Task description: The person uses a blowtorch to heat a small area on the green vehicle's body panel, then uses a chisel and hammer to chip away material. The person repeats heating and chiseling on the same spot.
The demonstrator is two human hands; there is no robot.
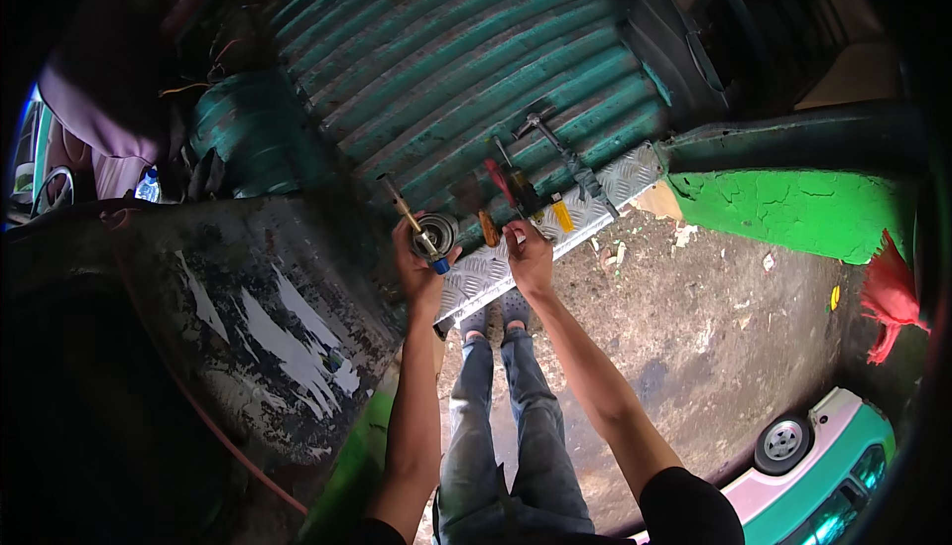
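My left hand [416, 267] is wrapped round a blowtorch [426, 235], a brass tube with a blue knob on top of a round gas canister. The torch's nozzle points up and to the left. My right hand [531, 257] is closed, with fingertips pinched at something small and pale that I cannot make out. Just beyond it lie several hand tools: an orange-handled tool [488, 228], a red-handled tool [499, 181], a yellow-handled tool [562, 213] and a hammer [570, 158] with a greyish handle. They rest by the silver tread-plate edge [625, 173].
Beyond the tread plate spreads a ribbed green metal floor [446, 79]. A dark panel with peeling white patches [268, 327] stands at left, a bright green ledge [783, 213] at right. Below are dirty ground [674, 347], a red cloth [890, 297] and a pink-and-green car [818, 476].
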